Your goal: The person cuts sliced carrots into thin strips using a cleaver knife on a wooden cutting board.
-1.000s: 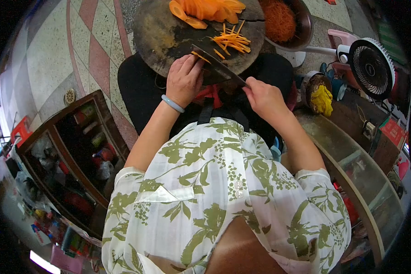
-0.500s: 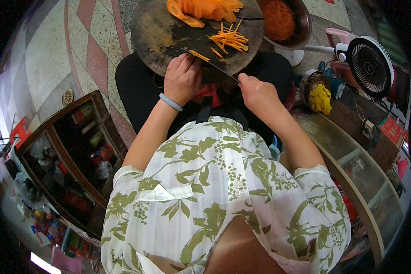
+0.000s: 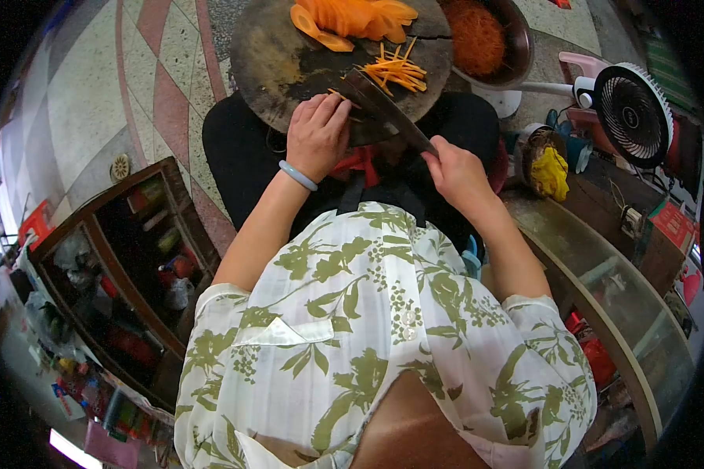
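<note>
My right hand (image 3: pixel 459 170) is closed round the handle of a kitchen knife (image 3: pixel 395 112). The dark blade slants up and left over a round wooden chopping board (image 3: pixel 270 66), its broad side showing. By the board's near edge, my left hand (image 3: pixel 318 134) presses down with bent fingers held together. A bit of carrot (image 3: pixel 335 93) peeks out at its fingertips; the rest is hidden under the hand. Just beyond the blade's tip lies a small heap of carrot strips (image 3: pixel 397 70). Overlapping carrot slices (image 3: pixel 352 19) sit at the far side of the board.
A metal bowl (image 3: pixel 524 51) with shredded carrot (image 3: pixel 477 39) stands right of the board. Farther right are a fan (image 3: pixel 632 116), a yellow cloth (image 3: pixel 550 173) and a glass-topped cabinet (image 3: pixel 602 258). An open-fronted wooden cabinet (image 3: pixel 94 234) stands on the left.
The knife has moved away from my left fingertips and turned, so its broad side shows by the strips. My right hand has shifted slightly right and nearer; my left stays at the carrot.
</note>
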Tool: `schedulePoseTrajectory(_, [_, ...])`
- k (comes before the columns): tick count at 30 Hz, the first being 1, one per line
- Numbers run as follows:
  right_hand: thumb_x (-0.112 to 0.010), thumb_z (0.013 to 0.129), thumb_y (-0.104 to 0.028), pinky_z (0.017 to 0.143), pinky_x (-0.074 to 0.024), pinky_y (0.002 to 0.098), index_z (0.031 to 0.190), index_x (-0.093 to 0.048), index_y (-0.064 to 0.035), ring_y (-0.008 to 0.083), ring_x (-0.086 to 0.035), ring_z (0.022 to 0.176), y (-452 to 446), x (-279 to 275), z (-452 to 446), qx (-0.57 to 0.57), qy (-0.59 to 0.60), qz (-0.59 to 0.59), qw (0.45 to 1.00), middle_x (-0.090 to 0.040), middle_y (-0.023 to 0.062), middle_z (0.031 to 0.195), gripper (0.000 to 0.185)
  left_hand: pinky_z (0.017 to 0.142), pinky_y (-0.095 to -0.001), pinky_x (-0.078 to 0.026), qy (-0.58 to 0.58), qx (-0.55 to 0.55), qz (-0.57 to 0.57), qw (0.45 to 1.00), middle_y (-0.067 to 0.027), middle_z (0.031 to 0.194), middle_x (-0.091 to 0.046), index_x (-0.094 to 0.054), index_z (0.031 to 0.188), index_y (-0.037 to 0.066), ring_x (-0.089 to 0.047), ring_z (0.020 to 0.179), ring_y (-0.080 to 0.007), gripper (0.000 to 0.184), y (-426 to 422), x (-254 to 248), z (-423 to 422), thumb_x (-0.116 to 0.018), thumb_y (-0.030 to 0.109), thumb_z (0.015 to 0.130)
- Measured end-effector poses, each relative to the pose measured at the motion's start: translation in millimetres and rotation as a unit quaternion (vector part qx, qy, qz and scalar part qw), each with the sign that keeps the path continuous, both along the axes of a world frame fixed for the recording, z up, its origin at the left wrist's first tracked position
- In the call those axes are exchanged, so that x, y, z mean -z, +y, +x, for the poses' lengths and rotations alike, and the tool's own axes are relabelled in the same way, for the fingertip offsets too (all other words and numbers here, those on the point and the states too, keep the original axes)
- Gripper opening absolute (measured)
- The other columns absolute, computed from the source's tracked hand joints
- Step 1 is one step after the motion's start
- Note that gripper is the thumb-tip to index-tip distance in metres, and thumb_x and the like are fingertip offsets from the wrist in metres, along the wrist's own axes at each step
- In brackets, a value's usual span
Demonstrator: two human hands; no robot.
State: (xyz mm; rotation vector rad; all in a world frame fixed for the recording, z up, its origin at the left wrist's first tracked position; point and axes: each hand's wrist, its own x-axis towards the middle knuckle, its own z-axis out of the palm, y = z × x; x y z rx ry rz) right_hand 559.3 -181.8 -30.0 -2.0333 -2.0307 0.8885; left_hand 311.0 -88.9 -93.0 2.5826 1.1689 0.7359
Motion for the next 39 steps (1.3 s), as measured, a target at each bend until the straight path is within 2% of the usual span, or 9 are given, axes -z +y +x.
schedulePoseTrajectory(3, [-0.06, 0.095, -0.019, 0.065, -0.053, 0.052, 0.096, -0.054, -0.0054, 0.0415, -0.067, 0.078, -1, -2, -2, -0.009, 0.002, 0.014, 1.0, -0.067, 0.0192, 0.082, 0.015, 0.097, -0.0443, -0.047, -0.008, 0.005, -0.013, 1.0, -0.0122, 0.121, -0.063, -0.064, 0.12, 0.005, -0.059, 0.114, -0.0336, 0.045, -2, 3, -1, -0.072, 0.006, 0.076])
schedulePoseTrajectory(9, [-0.06, 0.095, -0.019, 0.063, -0.0532, 0.0515, 0.095, -0.053, -0.0058, 0.04, -0.067, 0.077, -3, -2, -3, -0.024, -0.005, 0.021, 0.999, -0.067, 0.0178, 0.082, 0.015, 0.096, -0.0439, -0.049, -0.032, -0.02, -0.031, 0.999, -0.0131, 0.119, -0.063, -0.066, 0.116, 0.004, -0.06, 0.111, -0.0342, 0.043, -15, -1, -12, -0.072, 0.002, 0.074])
schedulePoseTrajectory(12, [-0.06, 0.094, -0.018, 0.062, -0.0533, 0.0505, 0.095, -0.053, -0.0064, 0.0393, -0.067, 0.076, -4, -5, -1, -0.044, -0.006, 0.027, 0.999, -0.066, 0.0164, 0.08, 0.014, 0.094, -0.042, -0.048, -0.025, -0.016, -0.026, 0.999, -0.012, 0.114, -0.063, -0.066, 0.111, 0.005, -0.061, 0.107, -0.0315, 0.038, -26, -3, -17, -0.072, 0.003, 0.074])
schedulePoseTrajectory(18, [-0.064, 0.092, -0.015, 0.06, -0.0513, 0.0477, 0.096, -0.054, -0.0068, 0.039, -0.065, 0.074, -1, -4, 5, -0.094, 0.011, 0.044, 0.995, -0.065, 0.0162, 0.081, 0.014, 0.091, -0.0422, -0.048, -0.022, -0.005, -0.021, 1.0, -0.0121, 0.112, -0.062, -0.066, 0.109, 0.003, -0.06, 0.105, -0.0316, 0.034, -29, -9, -13, -0.071, 0.004, 0.075])
schedulePoseTrajectory(30, [-0.064, 0.092, -0.017, 0.057, -0.0515, 0.0466, 0.094, -0.053, -0.0084, 0.0373, -0.065, 0.07, 23, -4, 15, -0.186, -0.043, 0.053, 0.98, -0.063, 0.0138, 0.078, 0.014, 0.088, -0.0422, -0.048, -0.01, -0.016, -0.02, 1.0, -0.0132, 0.115, -0.061, -0.068, 0.109, 0.0, -0.058, 0.105, -0.0317, 0.037, -30, -5, -12, -0.071, 0.009, 0.074])
schedulePoseTrajectory(39, [-0.061, 0.094, -0.017, 0.059, -0.0522, 0.0471, 0.095, -0.052, -0.0072, 0.0385, -0.065, 0.072, 32, 11, 9, -0.189, -0.05, 0.014, 0.981, -0.063, 0.0155, 0.077, 0.013, 0.089, -0.0421, -0.048, -0.009, -0.02, -0.011, 1.0, -0.0127, 0.117, -0.061, -0.068, 0.11, 0.002, -0.058, 0.106, -0.0309, 0.04, -30, -1, -10, -0.071, 0.011, 0.071])
